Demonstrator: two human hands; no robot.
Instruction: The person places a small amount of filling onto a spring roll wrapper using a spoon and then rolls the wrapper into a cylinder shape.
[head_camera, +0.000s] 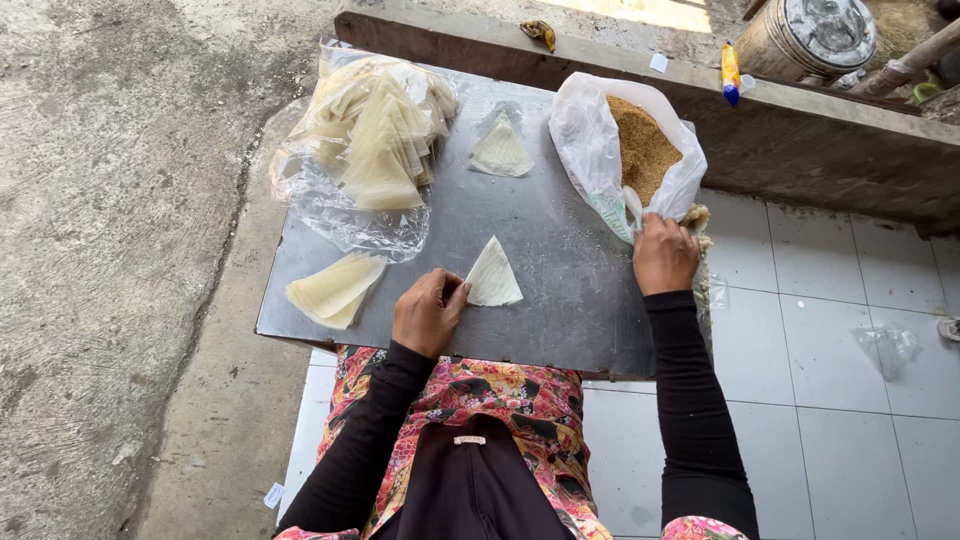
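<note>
Wrapper triangle (494, 275), thin and pale, lies flat on the grey metal table (560, 250), near the front edge. I see my left hand (428, 312) just beside it. The fingers are curled, and the fingertips touch the left edge of the triangle and press it down.

My right hand (664, 254) is at the right side of the table. It is closed around a white spoon (633, 207), and the spoon pokes into a white plastic bag (590, 140). That bag is open and full of brown crumbly filling (641, 150). A few bits of filling sit on the table edge beside my right hand.

Both my arms have long black sleeves.

One more pale triangle (501, 152) lies at the back of the table, near the bag. A small stack of wrappers (336, 288) sits at the front left corner. Behind it is a clear plastic bag (365, 140) with many more folded wrappers inside.

White floor tiles (830, 350) are on the right of the table, and rough grey ground (110, 250) is on the left.
</note>
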